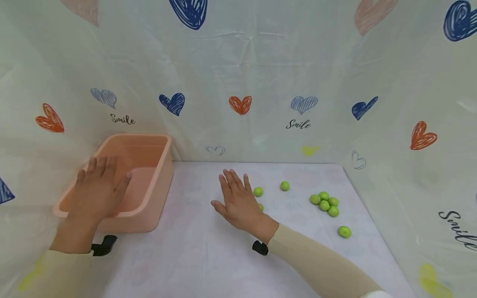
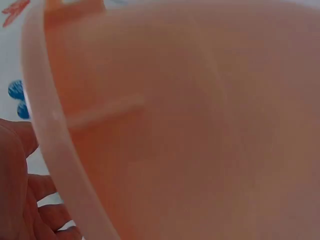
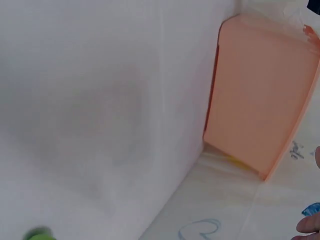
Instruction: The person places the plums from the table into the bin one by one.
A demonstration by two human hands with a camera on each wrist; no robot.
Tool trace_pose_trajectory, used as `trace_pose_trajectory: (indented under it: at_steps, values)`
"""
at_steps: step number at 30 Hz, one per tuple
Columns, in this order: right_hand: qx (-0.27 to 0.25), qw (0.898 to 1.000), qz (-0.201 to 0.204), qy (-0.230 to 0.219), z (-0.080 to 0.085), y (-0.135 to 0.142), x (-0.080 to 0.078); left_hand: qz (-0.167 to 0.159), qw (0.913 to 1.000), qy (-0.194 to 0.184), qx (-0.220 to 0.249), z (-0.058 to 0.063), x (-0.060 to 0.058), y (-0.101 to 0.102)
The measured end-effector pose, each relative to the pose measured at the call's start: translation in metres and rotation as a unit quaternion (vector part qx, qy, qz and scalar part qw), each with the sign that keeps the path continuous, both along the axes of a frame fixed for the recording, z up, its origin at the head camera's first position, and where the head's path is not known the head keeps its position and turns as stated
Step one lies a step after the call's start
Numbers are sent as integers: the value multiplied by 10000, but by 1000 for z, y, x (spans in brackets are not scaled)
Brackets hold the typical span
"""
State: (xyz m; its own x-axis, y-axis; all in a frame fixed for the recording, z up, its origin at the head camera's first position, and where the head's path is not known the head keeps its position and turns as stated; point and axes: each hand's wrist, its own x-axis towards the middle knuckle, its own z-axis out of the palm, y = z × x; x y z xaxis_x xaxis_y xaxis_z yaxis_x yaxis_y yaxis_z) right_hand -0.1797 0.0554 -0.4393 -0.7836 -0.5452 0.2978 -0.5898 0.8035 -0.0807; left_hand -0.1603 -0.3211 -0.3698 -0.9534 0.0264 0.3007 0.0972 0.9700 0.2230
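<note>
My left hand (image 1: 95,190) is spread over the left part of a peach-coloured plastic bin (image 1: 158,207), fingers straight and nothing held. In the left wrist view, its fingers (image 2: 52,215) show beside the bin's rim (image 2: 57,130); whether they touch it, I cannot tell. Palm down, my right hand (image 1: 240,203) extends over the middle of the table with straight fingers. Close by its fingers lies a small round green fruit (image 1: 258,191), and another green fruit (image 1: 261,207) is partly hidden behind the hand. The right wrist view shows the bin's outer side (image 3: 260,95).
Toward the right of the white table (image 1: 193,256) sits a cluster of several green fruits (image 1: 324,205). Single green fruits lie behind it (image 1: 285,186) and in front (image 1: 344,231). A heart-printed curtain (image 1: 261,74) rises at the back and sides.
</note>
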Motion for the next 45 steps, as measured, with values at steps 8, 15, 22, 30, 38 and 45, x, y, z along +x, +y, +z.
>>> trace_pose_trajectory:
  at_steps: [8, 15, 22, 30, 38, 45]
  values:
    - [363, 9983, 464, -7, 8, -45, 2, 817, 9918, -982, -37, -9, 1, -54]
    - [629, 9947, 769, -259, 15, -78, 9, 876, 9840, -1553, 60, -21, 0, -72]
    - [642, 9934, 842, -442, 15, -91, 13, 888, 9800, -1776, 91, -25, -1, -73]
    - [681, 9934, 774, -498, 12, -91, 12, 708, 9779, -1963, 154, -22, 0, -64]
    - [590, 9948, 479, -674, 12, -90, 5, 644, 9812, -1816, 129, -21, 0, -40]
    - [231, 9954, 104, -920, 14, -84, -2, 299, 9855, -1672, 37, -20, -1, -14]
